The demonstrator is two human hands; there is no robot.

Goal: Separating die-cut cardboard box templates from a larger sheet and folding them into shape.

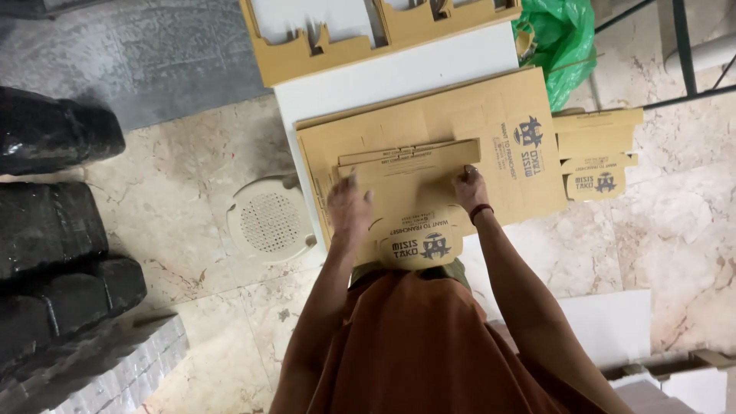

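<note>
- The floor is pale marble tile, with dark wrapped bundles lying along the left edge.
- A white table stands in the middle, with die-cut cardboard sheets at its far end.
- A stack of flat cardboard box blanks with dark blue printing covers the near part of the table.
- On top of the stack lies the box blank being worked on, its long far flap raised along a crease and its rounded printed tab hanging over the near edge toward the person.
- More printed blanks lie to the right of the table, and a green plastic bag sits beyond them.
- A round white perforated stool stands on the floor just left of the table.
- The left hand presses flat on the blank's left part, fingers spread, clasping nothing.
- The right hand presses on the blank's right end by the raised flap; whether its fingers pinch the flap cannot be told.
</note>
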